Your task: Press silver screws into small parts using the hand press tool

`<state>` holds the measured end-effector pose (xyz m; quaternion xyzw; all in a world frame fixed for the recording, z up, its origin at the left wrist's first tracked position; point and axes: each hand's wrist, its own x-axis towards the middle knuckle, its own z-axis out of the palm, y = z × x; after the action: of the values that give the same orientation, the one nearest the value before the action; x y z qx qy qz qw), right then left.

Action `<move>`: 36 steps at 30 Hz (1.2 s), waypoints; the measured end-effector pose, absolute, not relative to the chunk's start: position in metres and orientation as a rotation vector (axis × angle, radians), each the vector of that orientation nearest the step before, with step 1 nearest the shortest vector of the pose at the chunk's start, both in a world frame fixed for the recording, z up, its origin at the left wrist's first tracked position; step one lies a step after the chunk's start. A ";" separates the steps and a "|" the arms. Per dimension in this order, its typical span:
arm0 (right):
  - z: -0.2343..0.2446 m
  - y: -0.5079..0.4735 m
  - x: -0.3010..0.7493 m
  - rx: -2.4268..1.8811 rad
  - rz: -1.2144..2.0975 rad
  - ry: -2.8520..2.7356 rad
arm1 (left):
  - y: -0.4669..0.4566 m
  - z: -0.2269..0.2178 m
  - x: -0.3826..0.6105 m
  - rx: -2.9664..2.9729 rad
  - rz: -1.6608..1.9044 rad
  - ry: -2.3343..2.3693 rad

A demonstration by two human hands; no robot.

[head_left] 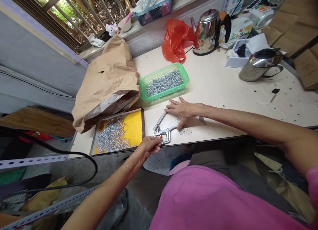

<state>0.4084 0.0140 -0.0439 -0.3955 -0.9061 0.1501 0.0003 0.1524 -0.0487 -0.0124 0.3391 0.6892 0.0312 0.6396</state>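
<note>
Grey metal hand pliers [168,133] with a small spring lie at the table's front edge, handles spread apart. My left hand [151,144] is closed in a pinch at the jaw end, where a small red part shows; what the fingertips hold is too small to make out. Fingers stretched and spread, my right hand [182,110] rests over the handle ends, thumb against the lower handle. Left of the pliers, a shallow tray [143,124] with a yellow lining contains many small silver metal pieces [111,137]. Similar pieces fill part of a green plastic basket [185,78] behind my hands.
A large brown paper bag [109,77] slumps at the left, its mouth toward the tray. Along the back are a red plastic bag [175,39] and a steel kettle [206,34]. A steel jug [258,64] and cardboard boxes [295,21] stand at the right.
</note>
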 end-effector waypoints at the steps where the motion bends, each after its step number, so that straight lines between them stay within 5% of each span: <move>1: -0.043 0.014 0.407 -1.236 0.445 -2.842 | -0.049 -0.012 0.153 0.774 0.071 1.574; 11: -0.015 -0.013 0.399 -1.365 0.367 -2.859 | -0.056 -0.006 0.156 0.968 0.012 1.644; 15: -0.013 -0.020 0.399 -1.385 0.343 -2.849 | -0.067 -0.001 0.163 1.794 0.019 1.775; 20: -0.016 -0.021 0.395 -1.434 0.339 -2.832 | -0.047 -0.011 0.191 2.628 0.071 1.375; 25: -0.015 -0.023 0.394 -1.458 0.406 -2.804 | -0.017 -0.016 0.207 2.679 -0.163 1.205; 36: -0.025 -0.034 0.395 -1.492 0.386 -2.677 | -0.015 -0.015 0.209 2.585 -0.074 1.199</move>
<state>0.3953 -0.0337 -0.0255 -0.4830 -0.8663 0.1249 0.0264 0.2094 -0.0151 -0.0147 0.8972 0.4164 -0.0256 0.1452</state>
